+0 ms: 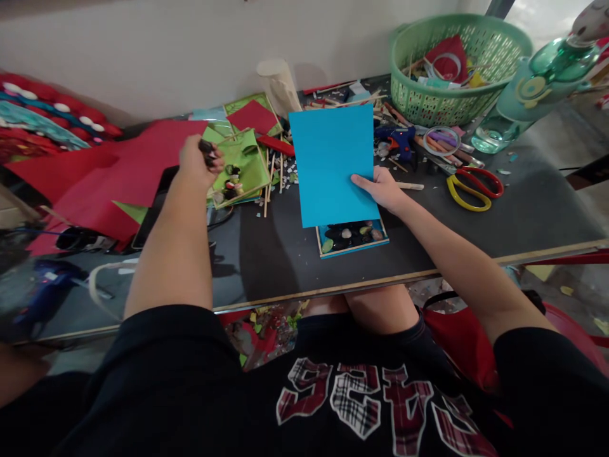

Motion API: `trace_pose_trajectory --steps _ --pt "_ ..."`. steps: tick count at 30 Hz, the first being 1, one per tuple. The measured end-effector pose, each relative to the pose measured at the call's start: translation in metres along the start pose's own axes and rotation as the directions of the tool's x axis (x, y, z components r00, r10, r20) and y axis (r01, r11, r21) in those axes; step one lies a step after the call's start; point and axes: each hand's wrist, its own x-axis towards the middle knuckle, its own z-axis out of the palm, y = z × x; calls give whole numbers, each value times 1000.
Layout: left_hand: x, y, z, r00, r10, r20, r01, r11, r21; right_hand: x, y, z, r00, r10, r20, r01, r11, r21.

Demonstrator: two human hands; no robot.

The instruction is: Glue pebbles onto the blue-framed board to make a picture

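My right hand (pixel 386 188) grips the right edge of a blue sheet of card (pixel 333 165), thumb on top and fingers behind it. The sheet is raised above a shallow blue tray (pixel 328 255) with a light wooden rim, covering its back part. Dark and coloured pebbles (pixel 346 234) show in the tray's front. On the left, my left hand (pixel 197 158) is closed around dark pebbles (pixel 207 150), over the edge of a green tray (pixel 252 168). A few pebbles (pixel 231 184) lie in that green tray.
A green basket (pixel 447 105) of craft scraps stands at the back right, near a green bottle (pixel 518 105). Scissors (pixel 476 188), a blue glue gun (pixel 402 141) and thin wooden sticks lie on the dark table (pixel 271 266). Red paper (pixel 137 165) covers the left side.
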Motion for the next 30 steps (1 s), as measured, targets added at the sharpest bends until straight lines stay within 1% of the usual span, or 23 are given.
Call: trace_pose_trajectory --steps 1,2,4,5,6,7,8,9,10,11,12,13,14,15,16,17,21,23,27,30 --pt "-1 1 -4 1000 -30 -5 29 988 -153 -1 -1 0 1000 3 3 -3 1000 0" --pt "-3 2 -9 998 -57 -11 51 947 -316 -1 -1 1 1000 6 7 -6 1000 1" --pt "-4 2 -15 995 -103 -15 75 806 -587 -2 -3 2 1000 5 10 -5 1000 7" --pt "-5 2 -17 993 -119 -7 86 758 -647 -3 -3 2 1000 3 10 -3 1000 12" --pt "-5 1 -18 993 -120 9 98 761 -641 -3 -3 2 1000 1 7 -1 1000 16" --pt "-5 0 -17 993 -118 29 112 798 -593 -3 -3 2 1000 -2 3 2 1000 19" --pt "-5 -1 -16 992 -122 44 128 854 -504 -3 -3 2 1000 -4 0 4 1000 17" --pt "-6 -2 -14 991 -124 47 133 918 -373 -2 -2 2 1000 -7 -3 7 1000 13" --pt "-7 -2 -12 993 -115 38 120 974 -191 -2 -2 1 1000 -10 -7 10 1000 9" --pt "-9 -2 -10 996 -89 16 88 996 29 -2 -1 1 1000 -13 -8 13 1000 6" --pt "-10 -1 -9 999 -48 -14 50 965 259 -1 0 0 1000 -15 -7 15 1000 6" --pt "-11 -1 -8 1000 -1 -20 10 886 464 -1 0 0 1000 -13 -2 13 1000 11" --pt "-12 -1 -8 999 37 -5 -26 785 619 -1 0 1 1000 -11 2 11 1000 17" --pt "-12 -1 -8 998 59 21 -56 694 718 -1 0 1 1000 -10 6 10 1000 25" --pt "-11 -1 -9 997 67 47 -79 629 773 -1 -1 1 1000 -10 9 10 999 32" --pt "-9 -1 -10 995 69 76 -102 592 799 -2 -1 2 1000 -11 8 10 999 36" --pt "8 -5 -12 980 57 189 -190 520 833 -2 -3 2 1000 -6 -4 6 1000 14" --pt "17 -6 -11 973 29 228 -213 490 845 -2 -3 2 1000 -1 -12 0 1000 -13" --pt "26 -6 -5 963 -28 268 -231 430 873 -1 -1 0 1000 -8 -16 8 1000 -13" --pt "28 -9 -2 968 -36 246 -209 417 885 0 1 -1 1000 -18 -18 18 1000 -6"
